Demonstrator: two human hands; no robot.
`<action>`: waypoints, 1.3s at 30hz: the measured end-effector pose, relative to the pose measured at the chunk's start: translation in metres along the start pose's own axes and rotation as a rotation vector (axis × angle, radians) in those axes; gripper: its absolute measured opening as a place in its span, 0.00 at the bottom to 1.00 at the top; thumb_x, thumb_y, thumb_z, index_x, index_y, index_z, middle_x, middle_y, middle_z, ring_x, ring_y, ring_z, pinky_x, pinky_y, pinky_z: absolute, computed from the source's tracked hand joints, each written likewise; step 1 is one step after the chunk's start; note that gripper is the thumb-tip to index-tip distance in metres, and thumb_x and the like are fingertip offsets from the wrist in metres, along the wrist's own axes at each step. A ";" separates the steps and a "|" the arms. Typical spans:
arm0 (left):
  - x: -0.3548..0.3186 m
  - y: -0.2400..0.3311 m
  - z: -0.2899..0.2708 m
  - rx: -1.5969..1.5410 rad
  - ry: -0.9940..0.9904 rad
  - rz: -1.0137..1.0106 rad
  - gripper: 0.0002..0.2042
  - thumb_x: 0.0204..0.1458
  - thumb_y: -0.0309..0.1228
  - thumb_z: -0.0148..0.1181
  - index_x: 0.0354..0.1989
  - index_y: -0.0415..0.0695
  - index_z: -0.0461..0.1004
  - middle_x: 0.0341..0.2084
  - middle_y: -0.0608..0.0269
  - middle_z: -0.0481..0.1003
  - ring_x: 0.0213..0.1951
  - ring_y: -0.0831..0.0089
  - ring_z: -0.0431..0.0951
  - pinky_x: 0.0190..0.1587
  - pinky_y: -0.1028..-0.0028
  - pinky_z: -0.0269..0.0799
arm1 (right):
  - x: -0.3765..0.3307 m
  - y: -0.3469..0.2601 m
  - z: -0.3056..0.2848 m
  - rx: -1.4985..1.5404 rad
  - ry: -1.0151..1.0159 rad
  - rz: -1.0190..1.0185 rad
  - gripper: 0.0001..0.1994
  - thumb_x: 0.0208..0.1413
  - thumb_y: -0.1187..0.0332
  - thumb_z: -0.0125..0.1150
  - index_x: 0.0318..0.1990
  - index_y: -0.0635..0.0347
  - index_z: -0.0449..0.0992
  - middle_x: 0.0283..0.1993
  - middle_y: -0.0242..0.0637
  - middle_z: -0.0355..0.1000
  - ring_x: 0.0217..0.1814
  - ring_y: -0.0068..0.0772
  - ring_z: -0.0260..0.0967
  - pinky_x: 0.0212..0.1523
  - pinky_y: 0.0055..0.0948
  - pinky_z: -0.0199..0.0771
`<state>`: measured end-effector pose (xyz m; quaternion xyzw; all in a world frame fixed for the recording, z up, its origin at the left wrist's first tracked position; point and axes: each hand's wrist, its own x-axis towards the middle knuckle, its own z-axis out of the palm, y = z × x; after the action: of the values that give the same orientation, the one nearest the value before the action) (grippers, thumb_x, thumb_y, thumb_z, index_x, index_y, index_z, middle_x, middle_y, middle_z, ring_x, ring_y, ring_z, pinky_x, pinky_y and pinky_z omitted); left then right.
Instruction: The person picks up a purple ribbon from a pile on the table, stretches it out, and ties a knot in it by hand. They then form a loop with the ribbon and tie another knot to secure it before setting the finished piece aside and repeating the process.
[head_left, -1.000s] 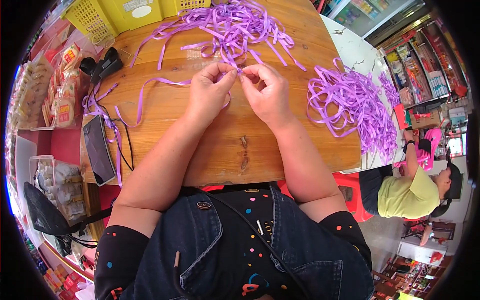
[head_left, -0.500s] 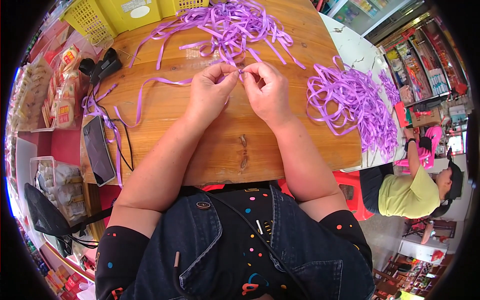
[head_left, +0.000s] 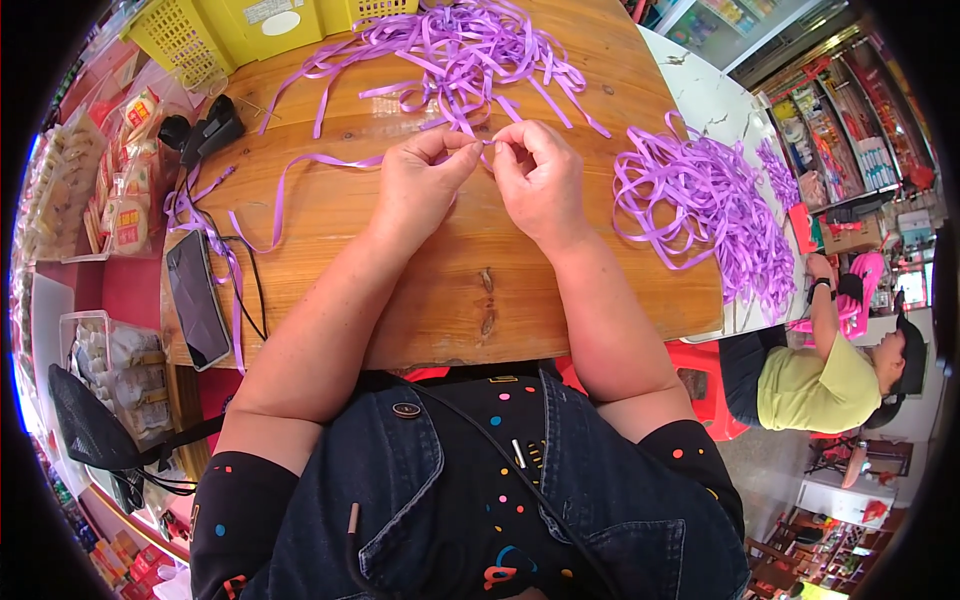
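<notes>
Both my hands are raised close together over the middle of the wooden table [head_left: 430,300]. My left hand [head_left: 425,175] pinches a purple ribbon [head_left: 330,159] between thumb and forefinger; its tail trails out to the left across the wood. My right hand [head_left: 537,178] pinches a short bit of the same purple ribbon, a small gap away from the left fingertips. Whether there is a knot or loop between the fingers is too small to tell. Just beyond my hands lies a loose heap of purple ribbons [head_left: 470,50].
A larger purple ribbon pile [head_left: 700,210] spreads at the right edge. At the left lie a phone [head_left: 197,305], a cable and a black clip-like device [head_left: 212,130]. A yellow basket [head_left: 270,35] stands at the back left. A person in a yellow-green shirt [head_left: 820,385] sits at the right.
My right hand has shifted slightly right, so the fingertips are a little farther apart, with ribbon between them. My left hand has hardly moved.
</notes>
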<state>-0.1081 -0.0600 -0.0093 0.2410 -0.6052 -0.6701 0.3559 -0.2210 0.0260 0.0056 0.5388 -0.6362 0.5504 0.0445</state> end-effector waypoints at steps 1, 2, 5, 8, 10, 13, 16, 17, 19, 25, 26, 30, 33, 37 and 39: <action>0.000 0.000 0.000 0.016 0.008 0.004 0.05 0.51 0.29 0.59 0.30 0.41 0.76 0.14 0.77 0.67 0.14 0.89 0.59 0.15 0.84 0.50 | 0.000 -0.001 -0.001 0.000 0.000 0.000 0.01 0.48 0.79 0.56 0.28 0.66 0.71 0.24 0.33 0.70 0.22 0.20 0.66 0.22 0.19 0.65; 0.000 0.000 0.000 0.033 0.017 0.009 0.05 0.51 0.29 0.59 0.30 0.41 0.76 0.14 0.77 0.66 0.14 0.89 0.59 0.15 0.84 0.50 | 0.000 -0.001 -0.003 0.011 -0.025 0.023 0.01 0.48 0.80 0.56 0.30 0.66 0.72 0.25 0.34 0.70 0.23 0.20 0.67 0.23 0.19 0.66; 0.002 0.000 -0.001 -0.048 0.033 -0.029 0.05 0.52 0.29 0.59 0.29 0.40 0.76 0.14 0.76 0.66 0.14 0.89 0.59 0.14 0.84 0.50 | 0.003 -0.006 -0.004 0.062 -0.042 0.029 0.05 0.48 0.81 0.56 0.33 0.65 0.74 0.28 0.35 0.71 0.25 0.21 0.68 0.24 0.19 0.66; 0.002 0.000 -0.004 -0.021 0.007 -0.073 0.06 0.51 0.30 0.60 0.30 0.40 0.77 0.21 0.74 0.71 0.23 0.87 0.66 0.25 0.85 0.60 | 0.002 -0.001 -0.001 0.086 -0.076 -0.033 0.08 0.48 0.82 0.56 0.36 0.64 0.75 0.30 0.36 0.71 0.27 0.22 0.68 0.25 0.19 0.67; 0.002 0.000 -0.007 -0.029 -0.034 -0.089 0.05 0.51 0.30 0.60 0.30 0.41 0.77 0.20 0.75 0.71 0.21 0.88 0.65 0.23 0.86 0.58 | 0.001 0.003 0.000 0.071 -0.117 -0.079 0.09 0.47 0.82 0.56 0.37 0.64 0.76 0.31 0.36 0.71 0.28 0.23 0.69 0.25 0.20 0.68; -0.001 0.003 -0.006 -0.060 -0.088 -0.122 0.05 0.52 0.30 0.59 0.31 0.41 0.76 0.19 0.76 0.69 0.18 0.90 0.62 0.19 0.86 0.53 | 0.001 0.004 0.000 0.010 -0.119 -0.130 0.09 0.47 0.82 0.57 0.37 0.63 0.76 0.31 0.37 0.71 0.28 0.24 0.69 0.26 0.21 0.69; -0.002 0.006 -0.006 -0.087 -0.097 -0.139 0.05 0.53 0.30 0.58 0.32 0.42 0.75 0.18 0.77 0.68 0.16 0.91 0.59 0.17 0.86 0.49 | 0.001 0.003 0.000 0.017 -0.131 -0.103 0.08 0.46 0.82 0.58 0.36 0.63 0.76 0.30 0.37 0.71 0.28 0.26 0.69 0.26 0.21 0.69; -0.002 0.007 -0.005 -0.089 -0.092 -0.140 0.05 0.53 0.30 0.58 0.32 0.42 0.75 0.18 0.78 0.68 0.16 0.91 0.58 0.16 0.86 0.48 | 0.001 0.003 0.001 0.011 -0.123 -0.101 0.08 0.46 0.82 0.58 0.35 0.64 0.76 0.30 0.37 0.71 0.28 0.26 0.70 0.25 0.22 0.69; -0.001 0.006 -0.003 -0.071 -0.079 -0.117 0.05 0.53 0.29 0.57 0.31 0.41 0.75 0.16 0.77 0.67 0.14 0.90 0.58 0.15 0.85 0.48 | 0.001 0.003 0.001 0.004 -0.113 -0.099 0.07 0.46 0.82 0.58 0.34 0.64 0.75 0.29 0.38 0.71 0.27 0.27 0.70 0.25 0.22 0.69; 0.003 -0.007 -0.001 0.029 -0.036 0.015 0.05 0.53 0.27 0.57 0.28 0.39 0.74 0.15 0.77 0.66 0.16 0.89 0.59 0.17 0.84 0.52 | 0.001 0.002 -0.001 -0.093 -0.119 -0.072 0.05 0.44 0.81 0.58 0.31 0.65 0.74 0.28 0.39 0.70 0.26 0.30 0.70 0.26 0.24 0.70; 0.003 -0.008 -0.001 0.038 -0.026 0.040 0.05 0.52 0.26 0.57 0.28 0.39 0.74 0.16 0.77 0.66 0.17 0.90 0.60 0.18 0.84 0.53 | 0.001 0.003 -0.001 -0.123 -0.114 -0.092 0.05 0.43 0.80 0.58 0.30 0.65 0.73 0.28 0.39 0.70 0.26 0.32 0.70 0.26 0.26 0.71; 0.001 -0.004 0.003 0.036 -0.025 0.003 0.04 0.52 0.26 0.58 0.27 0.38 0.74 0.16 0.78 0.66 0.20 0.90 0.59 0.20 0.85 0.53 | 0.002 0.003 -0.004 -0.207 -0.097 -0.106 0.04 0.41 0.79 0.58 0.27 0.64 0.73 0.26 0.41 0.70 0.27 0.37 0.70 0.27 0.31 0.71; 0.001 -0.008 0.003 0.082 -0.019 0.083 0.04 0.51 0.25 0.58 0.27 0.38 0.75 0.17 0.78 0.66 0.20 0.89 0.59 0.20 0.84 0.54 | 0.002 0.003 -0.004 -0.220 -0.094 -0.100 0.03 0.40 0.78 0.59 0.26 0.63 0.72 0.26 0.41 0.70 0.27 0.38 0.70 0.27 0.31 0.71; -0.001 -0.003 0.005 0.093 -0.034 0.067 0.05 0.51 0.24 0.57 0.27 0.37 0.75 0.17 0.77 0.66 0.20 0.89 0.59 0.21 0.84 0.54 | 0.002 0.002 -0.005 -0.211 -0.085 -0.064 0.03 0.41 0.77 0.58 0.26 0.63 0.72 0.26 0.40 0.70 0.28 0.38 0.70 0.28 0.32 0.71; -0.002 -0.003 0.005 0.107 -0.039 0.070 0.04 0.51 0.24 0.57 0.27 0.37 0.75 0.17 0.77 0.66 0.20 0.89 0.59 0.21 0.84 0.54 | 0.003 0.002 -0.006 -0.208 -0.090 -0.052 0.02 0.41 0.77 0.58 0.26 0.63 0.72 0.25 0.40 0.70 0.27 0.38 0.70 0.27 0.32 0.71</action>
<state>-0.1118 -0.0554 -0.0120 0.2254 -0.6551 -0.6284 0.3538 -0.2271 0.0285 0.0082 0.5717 -0.6769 0.4556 0.0858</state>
